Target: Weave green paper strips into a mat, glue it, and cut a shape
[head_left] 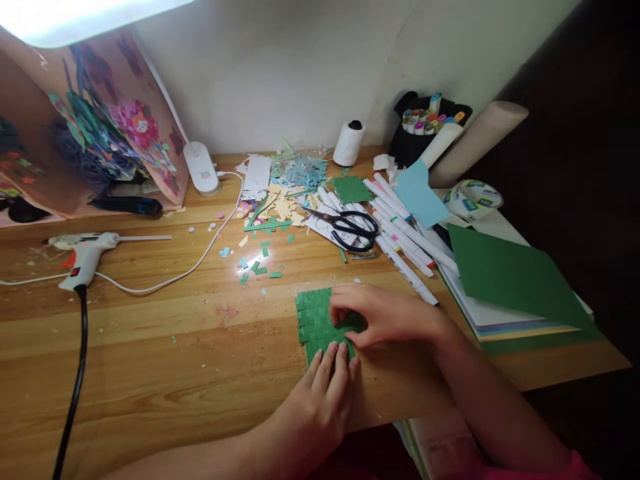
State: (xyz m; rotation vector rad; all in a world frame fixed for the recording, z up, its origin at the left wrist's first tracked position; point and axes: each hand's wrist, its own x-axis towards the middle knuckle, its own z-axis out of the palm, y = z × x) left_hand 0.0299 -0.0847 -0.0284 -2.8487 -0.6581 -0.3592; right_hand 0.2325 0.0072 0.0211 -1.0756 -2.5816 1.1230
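A small woven mat of green paper strips lies on the wooden table in front of me, with uneven tabs along its left edge. My left hand rests over its near side, fingers stretched and lying flat on the weave. At the mat's right side my right hand is curled, fingertips on the weave and thumb at its edge. It covers much of that side, so the exact grip there is partly hidden. Beyond the hands are black-handled scissors and scattered green paper scraps.
A glue gun with its black cable lies at left. Several markers, a finished-looking green square, paper clippings and a white thread spool are behind. Stacked coloured sheets and a tape roll lie at right.
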